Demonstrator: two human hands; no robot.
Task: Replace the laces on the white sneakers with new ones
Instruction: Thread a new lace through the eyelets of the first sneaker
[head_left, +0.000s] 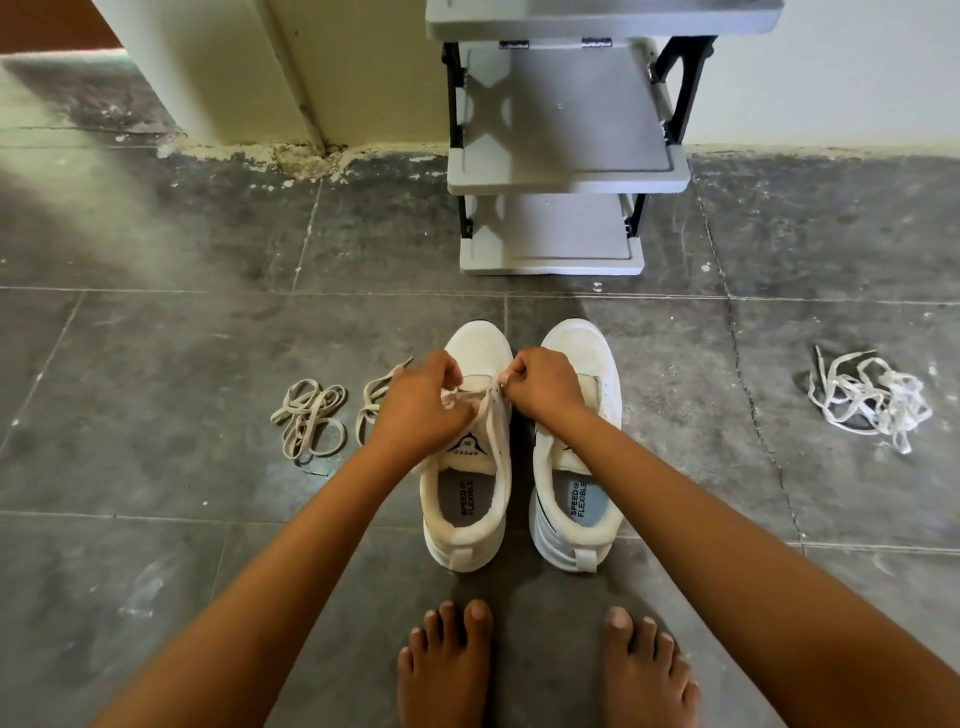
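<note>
Two white sneakers stand side by side on the floor, toes pointing away from me. The left sneaker (467, 514) has a lace (488, 415) partly threaded through its eyelets. My left hand (421, 402) and my right hand (543, 384) are both pinched on that lace over the front eyelets. The right sneaker (571, 499) shows no lace. A beige lace (311, 418) lies coiled on the floor to the left, and a second beige strand (374, 395) runs beside it under my left wrist. A bundle of white laces (867, 400) lies far right.
A grey plastic shoe rack (566, 171) with black side frames stands against the wall just beyond the sneakers. My bare feet (545, 670) rest on the dark grey tiled floor (156, 519) right behind the heels. A cream wall corner (249, 78) rises at the back left.
</note>
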